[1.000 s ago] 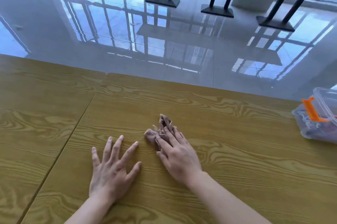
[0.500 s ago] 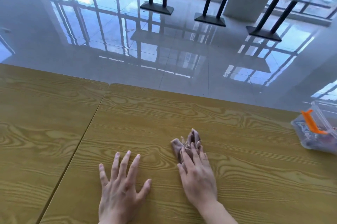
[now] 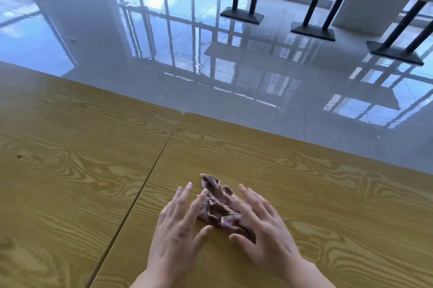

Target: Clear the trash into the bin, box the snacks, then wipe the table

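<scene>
Your left hand (image 3: 174, 229) and right hand (image 3: 263, 224) lie spread flat either side of the crumpled cloth (image 3: 219, 205), just right of the table seam (image 3: 140, 196). Unbunched, it may skid and wipe little.

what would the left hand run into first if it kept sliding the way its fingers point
Probably the crumpled cloth: the left hand points forward and slightly right, its inner fingers at the cloth's edge. Its outer fingers face bare table, then the far edge.

A crumpled cloth (image 3: 216, 209) lies on the table (image 3: 304, 194), between the left hand (image 3: 174, 236) and right hand (image 3: 267, 231).
</scene>
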`<action>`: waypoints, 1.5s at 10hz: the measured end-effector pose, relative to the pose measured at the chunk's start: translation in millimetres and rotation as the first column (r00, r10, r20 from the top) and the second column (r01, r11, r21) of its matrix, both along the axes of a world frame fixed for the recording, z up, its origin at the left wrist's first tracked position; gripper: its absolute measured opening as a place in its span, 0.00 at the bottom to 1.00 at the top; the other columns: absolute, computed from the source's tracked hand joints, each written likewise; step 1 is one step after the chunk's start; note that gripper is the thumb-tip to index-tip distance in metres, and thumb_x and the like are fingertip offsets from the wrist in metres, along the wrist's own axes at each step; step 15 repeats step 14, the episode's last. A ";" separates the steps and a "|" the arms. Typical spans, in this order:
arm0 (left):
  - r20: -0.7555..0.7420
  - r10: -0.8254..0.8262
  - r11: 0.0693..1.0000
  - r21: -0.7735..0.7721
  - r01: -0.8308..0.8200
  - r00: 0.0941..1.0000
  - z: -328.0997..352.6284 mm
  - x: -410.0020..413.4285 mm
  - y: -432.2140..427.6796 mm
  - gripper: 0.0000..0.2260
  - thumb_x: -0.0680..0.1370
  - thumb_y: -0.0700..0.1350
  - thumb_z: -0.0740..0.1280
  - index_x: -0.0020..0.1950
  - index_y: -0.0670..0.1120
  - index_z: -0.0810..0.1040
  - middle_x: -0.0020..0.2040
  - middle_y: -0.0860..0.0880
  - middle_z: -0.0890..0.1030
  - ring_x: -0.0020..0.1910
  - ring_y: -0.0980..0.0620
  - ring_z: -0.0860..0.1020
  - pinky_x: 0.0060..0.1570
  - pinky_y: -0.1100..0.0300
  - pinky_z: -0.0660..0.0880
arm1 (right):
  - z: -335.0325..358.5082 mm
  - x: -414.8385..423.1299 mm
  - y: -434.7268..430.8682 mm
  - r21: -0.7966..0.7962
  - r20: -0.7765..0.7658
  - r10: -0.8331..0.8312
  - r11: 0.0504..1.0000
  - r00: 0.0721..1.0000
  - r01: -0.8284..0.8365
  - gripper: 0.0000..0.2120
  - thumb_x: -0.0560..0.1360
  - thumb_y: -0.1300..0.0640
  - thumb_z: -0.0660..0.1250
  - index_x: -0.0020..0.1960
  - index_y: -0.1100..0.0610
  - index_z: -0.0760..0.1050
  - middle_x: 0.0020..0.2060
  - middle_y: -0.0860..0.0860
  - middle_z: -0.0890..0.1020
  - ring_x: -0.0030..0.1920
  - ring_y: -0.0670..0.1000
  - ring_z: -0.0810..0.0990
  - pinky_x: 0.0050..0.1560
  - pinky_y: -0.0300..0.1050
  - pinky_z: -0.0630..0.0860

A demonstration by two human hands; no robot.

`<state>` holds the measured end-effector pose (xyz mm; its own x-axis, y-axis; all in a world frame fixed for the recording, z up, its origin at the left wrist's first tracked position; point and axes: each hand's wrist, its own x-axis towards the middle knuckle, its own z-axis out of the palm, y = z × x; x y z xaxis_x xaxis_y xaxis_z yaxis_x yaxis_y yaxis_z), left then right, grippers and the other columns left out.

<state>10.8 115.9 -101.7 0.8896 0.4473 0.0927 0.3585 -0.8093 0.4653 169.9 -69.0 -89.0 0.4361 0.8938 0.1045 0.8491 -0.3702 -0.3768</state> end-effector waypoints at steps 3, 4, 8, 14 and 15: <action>-0.047 -0.138 0.980 0.138 0.143 0.989 -5.4 28.9 18.7 0.26 0.79 0.60 0.54 0.75 0.52 0.65 0.77 0.49 0.61 0.77 0.50 0.56 0.75 0.49 0.55 | -12.1 5.3 26.6 0.063 -0.049 -0.003 0.998 0.999 0.006 0.26 0.75 0.67 0.69 0.72 0.58 0.70 0.72 0.50 0.70 0.75 0.50 0.65 0.73 0.49 0.64; -0.061 -0.062 0.978 0.195 0.073 0.996 -1.5 32.1 39.0 0.25 0.79 0.59 0.54 0.70 0.48 0.74 0.72 0.45 0.71 0.73 0.46 0.67 0.72 0.46 0.64 | -12.0 16.8 57.8 0.032 -0.056 0.026 0.999 0.998 -0.024 0.22 0.80 0.65 0.62 0.74 0.57 0.67 0.74 0.50 0.68 0.76 0.49 0.61 0.76 0.47 0.59; -0.088 -0.018 0.981 0.192 0.035 0.996 -7.3 75.7 104.9 0.20 0.79 0.41 0.65 0.72 0.47 0.71 0.74 0.44 0.69 0.74 0.46 0.65 0.75 0.50 0.55 | -21.4 48.1 130.5 0.041 -0.011 -0.046 0.998 0.999 0.047 0.22 0.81 0.65 0.56 0.75 0.57 0.65 0.75 0.52 0.66 0.76 0.51 0.62 0.77 0.43 0.51; -0.221 0.026 0.975 0.219 0.024 0.975 51.8 96.6 85.8 0.29 0.72 0.50 0.63 0.75 0.53 0.64 0.76 0.45 0.62 0.76 0.46 0.56 0.73 0.41 0.55 | 28.3 55.3 122.9 -0.108 -0.217 -0.172 0.983 0.961 0.151 0.29 0.80 0.49 0.62 0.78 0.49 0.57 0.78 0.50 0.59 0.78 0.50 0.53 0.78 0.45 0.47; -0.221 0.026 0.975 0.219 0.024 0.975 51.8 96.6 85.8 0.29 0.72 0.50 0.63 0.75 0.53 0.64 0.76 0.45 0.62 0.76 0.46 0.56 0.73 0.41 0.55 | 28.3 55.3 122.9 -0.108 -0.217 -0.172 0.983 0.961 0.151 0.29 0.80 0.49 0.62 0.78 0.49 0.57 0.78 0.50 0.59 0.78 0.50 0.53 0.78 0.45 0.47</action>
